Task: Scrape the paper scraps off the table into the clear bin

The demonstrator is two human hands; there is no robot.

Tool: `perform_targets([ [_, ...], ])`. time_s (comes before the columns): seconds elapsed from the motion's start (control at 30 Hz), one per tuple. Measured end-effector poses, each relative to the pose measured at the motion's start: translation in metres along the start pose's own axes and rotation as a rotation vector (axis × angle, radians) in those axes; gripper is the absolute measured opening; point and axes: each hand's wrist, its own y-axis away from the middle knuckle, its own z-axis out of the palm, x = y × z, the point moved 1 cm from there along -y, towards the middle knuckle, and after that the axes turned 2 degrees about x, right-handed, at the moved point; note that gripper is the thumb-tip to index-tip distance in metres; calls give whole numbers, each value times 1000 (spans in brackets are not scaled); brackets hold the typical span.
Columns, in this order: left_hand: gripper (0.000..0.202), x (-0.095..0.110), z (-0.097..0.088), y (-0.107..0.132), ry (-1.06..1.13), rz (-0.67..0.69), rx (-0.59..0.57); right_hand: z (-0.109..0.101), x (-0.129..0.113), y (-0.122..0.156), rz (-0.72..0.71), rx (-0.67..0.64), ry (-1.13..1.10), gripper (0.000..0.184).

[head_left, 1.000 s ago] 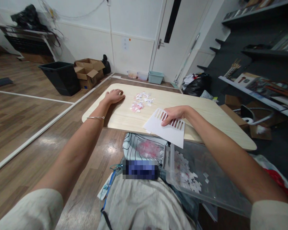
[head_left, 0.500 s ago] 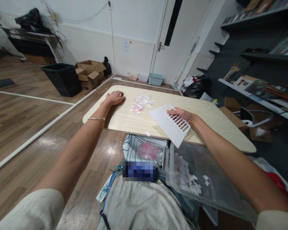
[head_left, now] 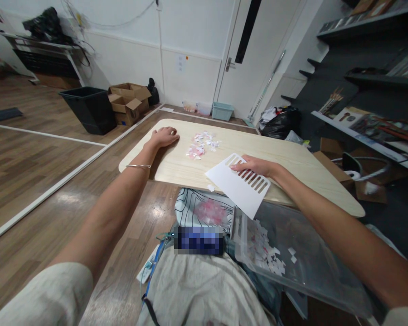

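My right hand point(head_left: 256, 165) grips a white plastic scraper point(head_left: 236, 185) by its slotted edge, with the thumb on top. The scraper is tilted over the table's near edge, its broad plain side toward me. My left hand point(head_left: 165, 136) lies on the left end of the pale wooden table point(head_left: 279, 156), fingers loosely stretched and holding nothing. Between the hands, a scatter of white and pink paper-like scraps point(head_left: 202, 144) lies on the tabletop. One white scrap point(head_left: 211, 187) sits at the near edge, just left of the scraper.
Below the table's near edge, a clear plastic bin point(head_left: 306, 267) holds many white pieces. Patterned cloth point(head_left: 187, 208) with a pink translucent heap is at my lap, beside a blurred-out phone-like device point(head_left: 199, 241). A black trash bin point(head_left: 90, 111) and cardboard boxes point(head_left: 131, 102) stand on the floor.
My right hand has drawn the scraper slightly toward me and left, turning it so more slots show. My left hand stays on the table.
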Motion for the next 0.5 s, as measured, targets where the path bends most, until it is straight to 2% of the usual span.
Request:
perform_targets([
  [0.37, 67, -2, 1, -2, -3, -23, -1, 5, -14, -13, 59, -111, 62, 68],
  [0.5, 65, -4, 2, -4, 26, -32, 13, 7, -4, -9, 25, -80, 23, 69],
])
